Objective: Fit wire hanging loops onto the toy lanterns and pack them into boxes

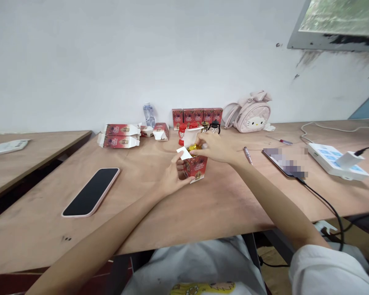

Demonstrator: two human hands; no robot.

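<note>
A red printed box (198,167) stands upright on the wooden table in front of me, its white top flaps raised. My left hand (175,174) is wrapped round the box's left side and lower front. Over the open top, my right hand (217,148) has its fingers closed at a shiny gold item (194,147) that sits partly inside the box. How much of the gold item lies within is hidden by the walls and fingers. Just behind the box stand a red lantern (181,134) and a black lantern (215,126).
Several red boxes (198,116) line the wall. Flattened boxes (119,136), a bottle (148,114) and a pink bag (253,116) are at the back. A phone (91,191) lies left; a screwdriver (248,155), second phone (283,163) and power strip (335,160) lie right.
</note>
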